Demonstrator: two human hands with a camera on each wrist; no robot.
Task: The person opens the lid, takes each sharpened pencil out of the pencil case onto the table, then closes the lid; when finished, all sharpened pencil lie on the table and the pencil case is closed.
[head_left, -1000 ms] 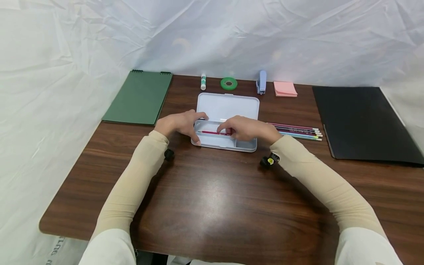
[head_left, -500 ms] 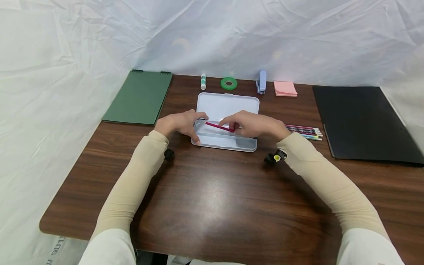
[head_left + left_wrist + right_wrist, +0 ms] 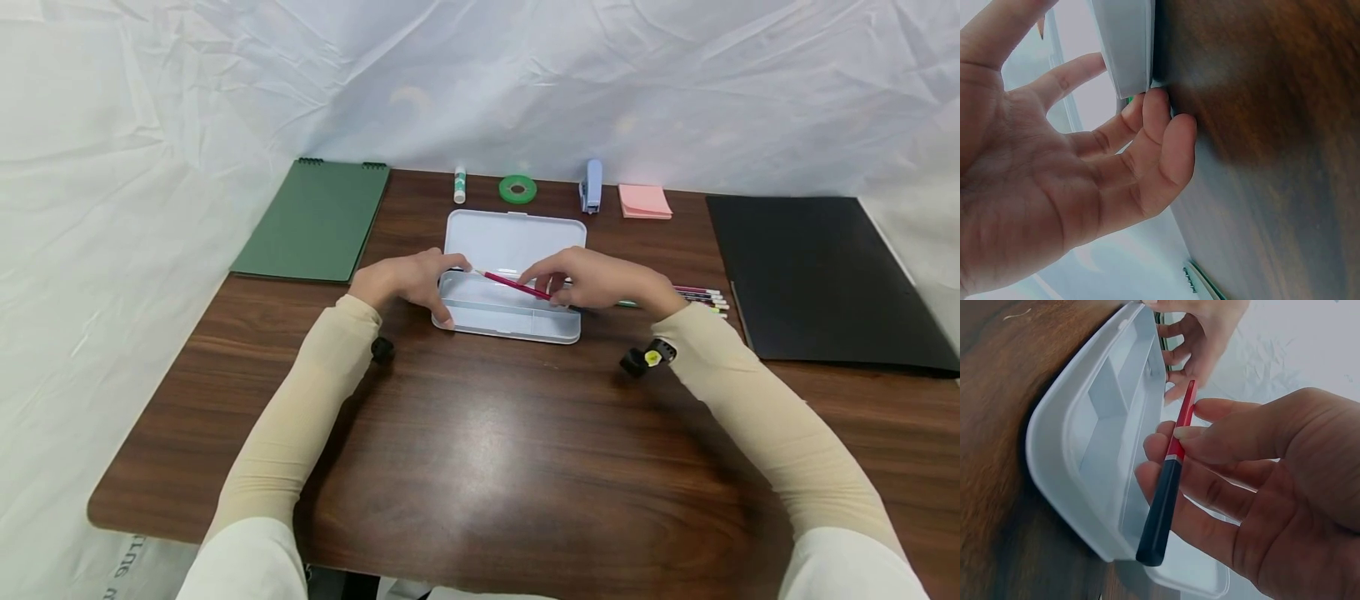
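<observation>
No readable labels anywhere. Open white pencil case (image 3: 510,312) at frame centre on the counter (image 3: 480,467); compartments look empty, far side partly hidden by hands. Right hand (image 3: 592,279) pinches a red pencil (image 3: 513,285) with a dark end, tilted above the case. Left hand (image 3: 408,279) grips the case's left end, fingers curled round its edge. More pencils (image 3: 701,298) right of centre, mostly hidden behind the right wrist.

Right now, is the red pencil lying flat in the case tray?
No, the right hand pinches the red pencil and holds it tilted above the open pencil case.
</observation>
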